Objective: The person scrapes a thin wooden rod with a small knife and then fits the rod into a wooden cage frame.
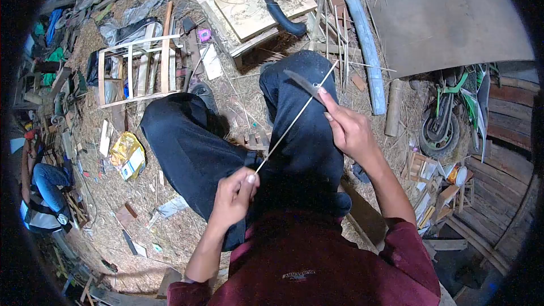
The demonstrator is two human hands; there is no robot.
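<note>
My left hand (pixel 234 197) is closed around the lower end of a thin, pale wooden strip (pixel 293 123), possibly split bamboo. The strip slants up to the right across my dark trousers, its far end above my right knee. In my right hand (pixel 348 130) is a knife whose dark blade (pixel 300 82) points up and left. The blade crosses the strip near its upper part and appears to touch it. A small pale curl shows by the crossing. The knife's handle is hidden inside my fingers.
Ahead stands a low wooden bench (pixel 258 8) with a dark-handled machete (pixel 277 14) on it. A slatted wooden frame (pixel 136 68) lies to the left on the shaving-strewn ground. On the right are a large flat sheet (pixel 453 22) and a small green motorbike (pixel 453 107).
</note>
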